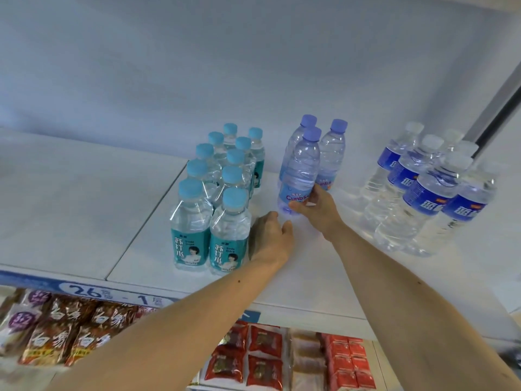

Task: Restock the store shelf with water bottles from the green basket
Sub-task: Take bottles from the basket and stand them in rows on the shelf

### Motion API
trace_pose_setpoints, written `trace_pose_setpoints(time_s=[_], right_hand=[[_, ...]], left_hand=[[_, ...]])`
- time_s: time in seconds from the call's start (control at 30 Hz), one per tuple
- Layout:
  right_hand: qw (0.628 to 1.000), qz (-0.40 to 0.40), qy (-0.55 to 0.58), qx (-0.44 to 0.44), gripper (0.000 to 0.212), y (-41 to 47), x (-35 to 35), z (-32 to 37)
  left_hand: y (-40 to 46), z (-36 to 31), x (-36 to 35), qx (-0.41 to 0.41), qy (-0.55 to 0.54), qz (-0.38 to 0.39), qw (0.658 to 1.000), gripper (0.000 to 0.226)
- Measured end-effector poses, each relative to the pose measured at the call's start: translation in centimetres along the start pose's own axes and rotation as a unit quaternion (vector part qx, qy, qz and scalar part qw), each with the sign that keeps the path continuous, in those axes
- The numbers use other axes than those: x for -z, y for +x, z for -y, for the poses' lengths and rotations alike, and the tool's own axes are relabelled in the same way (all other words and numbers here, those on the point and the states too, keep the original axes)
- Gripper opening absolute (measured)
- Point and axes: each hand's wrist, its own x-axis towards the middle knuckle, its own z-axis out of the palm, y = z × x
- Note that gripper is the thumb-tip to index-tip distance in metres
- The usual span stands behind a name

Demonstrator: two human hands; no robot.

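On the white shelf (84, 210) my right hand (317, 208) grips the lower part of a clear water bottle with a purple cap (300, 170), standing upright in front of two more purple-capped bottles (332, 153). My left hand (270, 235) rests on the shelf just left of that bottle, fingers apart, holding nothing. Left of it stand two rows of teal-labelled soda water bottles (217, 193) with light blue caps. The green basket is out of view.
Several larger bottles with blue labels and white caps (423, 187) stand at the right. A blue price strip (84, 290) runs along the shelf's front edge. Below it lie snack packets in brown (56, 328) and red (253, 359) wrappers. The shelf's left half is bare.
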Motion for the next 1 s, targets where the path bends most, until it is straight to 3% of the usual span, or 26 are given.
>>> trace_pose_setpoints(time_s=[0.3,0.57,0.8,1.0], right_hand=[[0.999,-0.005,-0.035,-0.009,0.054,0.8,-0.1,-0.7],[0.998,-0.029,-0.041,-0.033,0.077,-2.4,1.2,0.2],[0.992,-0.094,-0.089,-0.004,0.039,-11.8,7.5,0.0],[0.989,-0.100,-0.100,0.037,0.029,-21.5,12.7,-0.7]], left_hand=[[-0.1,-0.1,-0.2,-0.003,0.042,0.004,0.999,0.040],[-1.5,-0.2,0.2,0.000,-0.016,0.012,1.000,0.041],[-7.7,-2.8,-2.0,-0.049,-0.005,-0.042,0.998,0.033],[-16.1,-4.5,-5.0,-0.130,-0.092,-0.101,0.982,0.026]])
